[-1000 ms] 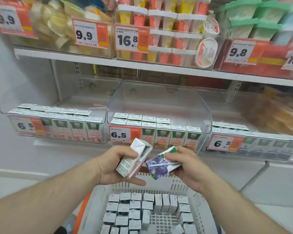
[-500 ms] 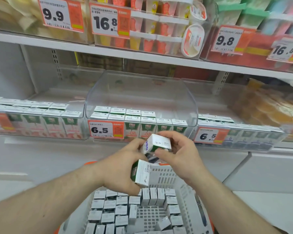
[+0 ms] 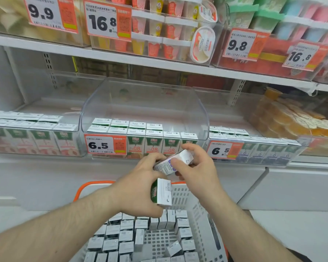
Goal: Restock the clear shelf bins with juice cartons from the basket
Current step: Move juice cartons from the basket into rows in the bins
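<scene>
Above the basket (image 3: 194,208), I am gripping a green-sided carton (image 3: 162,193) in my left hand (image 3: 138,190), fingers curled round it; my right hand (image 3: 196,171) is pinching a purple-printed carton (image 3: 175,161) just above it, in front of the middle clear bin (image 3: 144,103), both cartons outside the bin

The basket (image 3: 192,208) is white with lots of little holes, and its rim is orange. The cartons in the basket (image 3: 125,236) show grey-white tops. The carton in the left hand (image 3: 162,193) is white with a green side. The carton in the right hand (image 3: 173,161) is white with purple spots (maybe berries). The price tag (image 3: 105,144) is white and orange with black numbers.
</scene>
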The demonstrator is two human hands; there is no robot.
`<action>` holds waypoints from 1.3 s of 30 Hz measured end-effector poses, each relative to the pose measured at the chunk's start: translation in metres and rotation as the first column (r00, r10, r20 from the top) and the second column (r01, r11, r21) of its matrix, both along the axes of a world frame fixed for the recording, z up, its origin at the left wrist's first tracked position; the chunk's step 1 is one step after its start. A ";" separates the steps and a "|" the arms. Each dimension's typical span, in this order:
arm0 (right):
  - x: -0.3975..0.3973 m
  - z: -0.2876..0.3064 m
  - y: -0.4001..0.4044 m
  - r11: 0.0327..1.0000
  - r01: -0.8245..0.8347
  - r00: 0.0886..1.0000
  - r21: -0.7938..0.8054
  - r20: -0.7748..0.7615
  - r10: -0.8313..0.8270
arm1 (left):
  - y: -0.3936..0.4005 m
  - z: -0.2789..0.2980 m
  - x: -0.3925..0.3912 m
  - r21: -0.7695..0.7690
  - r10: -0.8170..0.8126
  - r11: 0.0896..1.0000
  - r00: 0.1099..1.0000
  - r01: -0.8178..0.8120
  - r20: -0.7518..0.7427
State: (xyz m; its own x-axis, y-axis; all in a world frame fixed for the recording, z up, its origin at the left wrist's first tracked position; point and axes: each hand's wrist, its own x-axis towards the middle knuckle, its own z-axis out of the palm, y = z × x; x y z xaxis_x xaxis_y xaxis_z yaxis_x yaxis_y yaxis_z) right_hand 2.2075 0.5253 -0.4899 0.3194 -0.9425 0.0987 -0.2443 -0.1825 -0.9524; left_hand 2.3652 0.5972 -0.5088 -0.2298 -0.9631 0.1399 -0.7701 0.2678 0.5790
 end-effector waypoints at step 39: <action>-0.112 0.069 -0.116 0.756 0.475 0.825 -0.451 -0.070 -0.561 | -0.107 0.014 -0.110 -0.300 0.261 0.946 0.844 -0.126 0.469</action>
State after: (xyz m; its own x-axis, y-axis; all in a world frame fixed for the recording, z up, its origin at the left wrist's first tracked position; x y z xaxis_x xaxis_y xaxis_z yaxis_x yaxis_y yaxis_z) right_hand 2.0951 0.4088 -0.4207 -0.1543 -0.8578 0.4902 -0.5795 -0.3233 -0.7481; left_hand 2.2548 0.4899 -0.4944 -0.1452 -0.9437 0.2972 -0.9856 0.1641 0.0395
